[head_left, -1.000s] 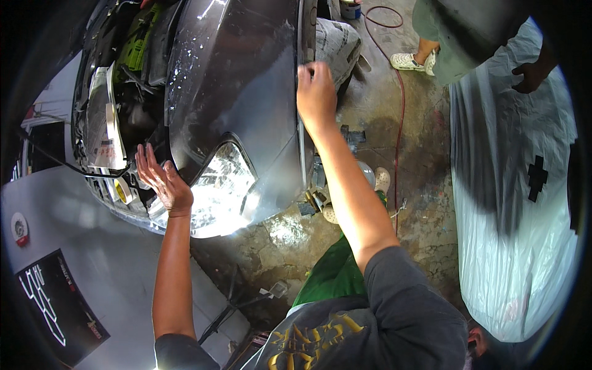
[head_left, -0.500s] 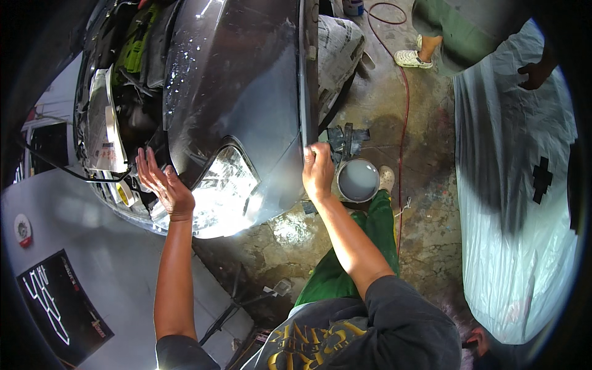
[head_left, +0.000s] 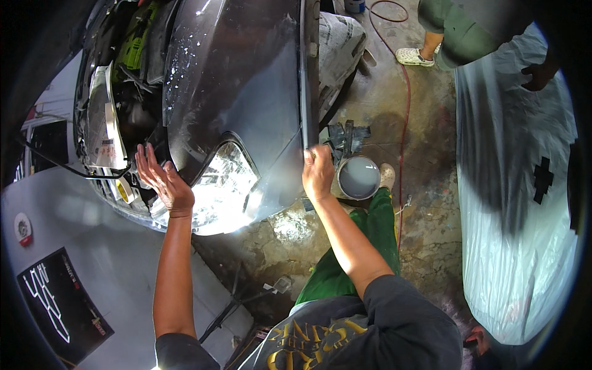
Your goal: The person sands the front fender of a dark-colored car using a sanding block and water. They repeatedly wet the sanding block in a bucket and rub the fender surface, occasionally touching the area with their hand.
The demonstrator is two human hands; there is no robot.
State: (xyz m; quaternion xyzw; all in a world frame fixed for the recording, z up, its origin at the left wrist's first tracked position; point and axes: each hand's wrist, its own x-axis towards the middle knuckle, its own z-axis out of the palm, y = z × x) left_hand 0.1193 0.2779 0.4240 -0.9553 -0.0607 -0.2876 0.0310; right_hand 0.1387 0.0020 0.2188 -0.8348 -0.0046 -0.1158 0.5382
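Note:
In front of me is the dull grey front fender of a car, with a brightly lit headlight at its corner. My left hand is over the car's front end beside the headlight, its fingers stretched out and no object visible in it. At the fender's right edge, my right hand is closed with the fingers curled. Whatever lies under those fingers is hidden. A round bucket of greyish liquid stands on the floor just right of my right hand.
A red hose runs along the concrete floor. Another person's foot in a pale clog is at the upper right, near a long form under plastic sheeting. Newspaper-like covering hangs beside the fender. Dark strips lie behind the bucket.
Both my hands stay at nearly the same spots on the car. The other person's leg at the upper right has shifted slightly to the right.

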